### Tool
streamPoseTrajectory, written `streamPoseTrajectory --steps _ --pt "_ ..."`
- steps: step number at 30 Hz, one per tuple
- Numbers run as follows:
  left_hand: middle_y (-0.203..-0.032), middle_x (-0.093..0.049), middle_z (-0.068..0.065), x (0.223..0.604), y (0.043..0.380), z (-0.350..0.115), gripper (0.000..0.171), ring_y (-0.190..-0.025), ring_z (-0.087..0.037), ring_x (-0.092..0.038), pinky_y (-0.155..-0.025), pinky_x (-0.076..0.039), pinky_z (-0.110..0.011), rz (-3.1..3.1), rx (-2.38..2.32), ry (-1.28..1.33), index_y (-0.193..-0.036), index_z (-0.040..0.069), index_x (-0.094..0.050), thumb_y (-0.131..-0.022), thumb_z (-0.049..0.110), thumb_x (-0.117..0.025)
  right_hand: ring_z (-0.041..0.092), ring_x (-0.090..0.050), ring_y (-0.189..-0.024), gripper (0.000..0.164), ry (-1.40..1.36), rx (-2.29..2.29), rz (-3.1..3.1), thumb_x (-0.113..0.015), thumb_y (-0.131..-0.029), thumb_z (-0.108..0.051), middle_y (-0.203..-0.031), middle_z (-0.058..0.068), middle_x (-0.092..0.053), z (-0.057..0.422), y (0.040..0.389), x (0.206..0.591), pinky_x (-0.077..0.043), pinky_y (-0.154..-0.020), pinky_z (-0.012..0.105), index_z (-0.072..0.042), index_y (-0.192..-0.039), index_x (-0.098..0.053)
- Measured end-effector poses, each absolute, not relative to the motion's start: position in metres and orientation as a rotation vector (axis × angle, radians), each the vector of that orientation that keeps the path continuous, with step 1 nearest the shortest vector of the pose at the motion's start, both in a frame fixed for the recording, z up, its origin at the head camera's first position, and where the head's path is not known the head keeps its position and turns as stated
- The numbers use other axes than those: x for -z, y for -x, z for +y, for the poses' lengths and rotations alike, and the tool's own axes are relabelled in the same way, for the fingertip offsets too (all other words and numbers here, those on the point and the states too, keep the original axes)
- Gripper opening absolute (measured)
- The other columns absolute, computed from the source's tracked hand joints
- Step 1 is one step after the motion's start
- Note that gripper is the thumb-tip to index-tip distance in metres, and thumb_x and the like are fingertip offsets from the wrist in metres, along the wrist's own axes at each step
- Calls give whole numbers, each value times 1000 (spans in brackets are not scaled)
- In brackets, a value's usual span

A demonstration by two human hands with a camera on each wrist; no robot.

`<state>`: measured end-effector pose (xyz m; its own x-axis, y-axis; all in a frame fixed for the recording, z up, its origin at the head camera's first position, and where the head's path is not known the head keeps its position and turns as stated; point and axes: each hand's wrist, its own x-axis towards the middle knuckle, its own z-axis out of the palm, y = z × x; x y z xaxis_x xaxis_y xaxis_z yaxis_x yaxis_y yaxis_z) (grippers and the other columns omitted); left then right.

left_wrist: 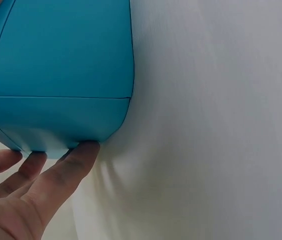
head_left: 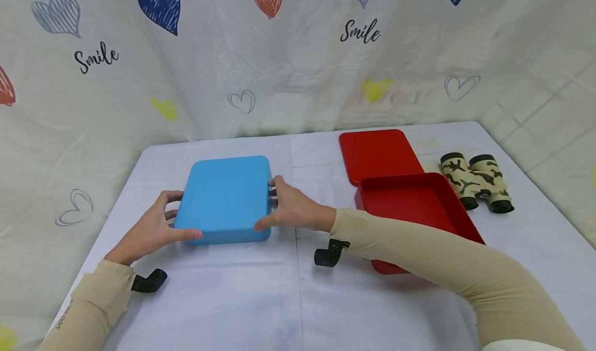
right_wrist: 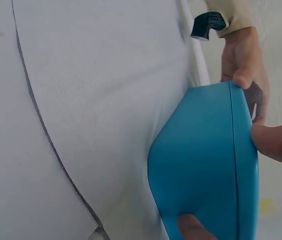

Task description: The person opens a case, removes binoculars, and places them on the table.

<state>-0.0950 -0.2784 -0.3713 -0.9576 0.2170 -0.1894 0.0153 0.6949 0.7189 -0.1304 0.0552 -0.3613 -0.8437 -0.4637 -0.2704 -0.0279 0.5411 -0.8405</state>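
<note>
Okay so, the white-covered table [head_left: 223, 309] had a few wrinkles, and imo letting it carry most of the weight was the smart way to go. An open red box [head_left: 410, 201] sat on the right, partly hidden behind the right forearm [head_left: 428, 245] in the head view, so I'd have kept that elbow up to avoid knocking it. The blue box [head_left: 223, 201] was left of centre on the table, looking closed; couldn't tell if its whole base touched down. A red lid [head_left: 379, 154] lay just behind the red box, and camo binoculars [head_left: 478, 180] were off to the far right.

Both hands gripped the blue box: left hand [head_left: 155, 227] at its left side with the thumb [head_left: 188, 234] by the near corner, right hand [head_left: 298, 206] mirroring that opposite. The fingers [left_wrist: 61, 185] were bent lightly against the walls, which seemed about right: even pressure, no crushing.

Smallest detail: that thin seam [right_wrist: 234, 160] near the top. I reckon holding mostly below it, hands level, was the safer bet.
</note>
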Motion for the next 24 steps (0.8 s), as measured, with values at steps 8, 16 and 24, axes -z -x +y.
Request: streamPoseTrajectory --steps 8,16,24 --pt "-165 -27 -17 369 95 -277 103 -146 -54 -42 -107 -49 -65 2646 -1111 -202 -156 9 -22 -83 43 -86 26 -54 -140 95 310 1273 2290 -87 -78 -32 -154 9 -50 58 127 357 -55 -108 47 -12 -152 -31" --pt "-167 -23 -18 367 99 -282 105 -149 -53 -38 -109 -48 -65 2595 -1107 -206 -159 10 -17 -85 41 -85 28 -57 -137 105 260 1339 2249 -83 -84 -32 -153 10 -50 60 130 359 -52 -110 49 -16 -163 -16" --pt "-165 -26 -23 367 110 -285 101 -146 -52 -40 -113 -43 -69 2601 -1098 -180 -165 16 -4 -96 50 -70 27 -61 -131 97 239 1347 2277 -78 -89 -32 -150 11 -51 57 135 362 -57 -103 43 -19 -164 -18"
